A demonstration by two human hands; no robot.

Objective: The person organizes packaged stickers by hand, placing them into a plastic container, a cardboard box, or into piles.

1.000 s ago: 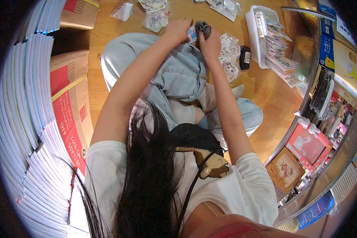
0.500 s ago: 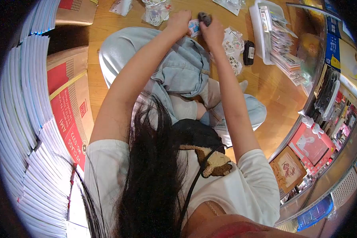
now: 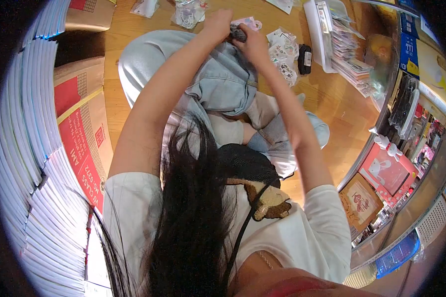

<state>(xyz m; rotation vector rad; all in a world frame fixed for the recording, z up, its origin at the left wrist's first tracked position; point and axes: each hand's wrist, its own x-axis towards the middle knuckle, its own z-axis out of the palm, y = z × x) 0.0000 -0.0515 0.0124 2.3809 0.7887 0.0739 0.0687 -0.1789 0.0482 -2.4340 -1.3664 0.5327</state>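
Pale blue denim trousers (image 3: 146, 59), folded in a cross-legged seat, fill the upper middle of the head view, and at the far side of the raised knee the two hands come together over the light brown wooden floor (image 3: 332, 101). The right hand (image 3: 255, 48) has its thumb and fingers closed on a small dark grey, mottled, rounded bundle (image 3: 238, 33), which sits between the two hands. The left hand (image 3: 218, 24) is right at the bundle's other side with its back toward the camera; whether its fingers grip anything, I cannot tell. Just beyond the right hand's fingers shows a thin pink-and-lilac printed piece (image 3: 250, 23), partly covered, and it is unclear whether it is held or lying down. To the right of that hand, loose-looking white-edged cut-out stickers (image 3: 285, 57) lie on the floor beside a black oblong object with a white label (image 3: 305, 59); farther right is a long white plastic bin (image 3: 312, 29) with a dense row of thin coloured packets (image 3: 344, 47) along it. For careful handling, a light pinch on the bundle seems best, so that the printed piece is not creased. Bracing the forearms on the denim knee would steady both wrists, and turning the bundle clear of the knuckles would give a better look at it. The right forearm should pass well above the stickers, lest it sweep them aside.
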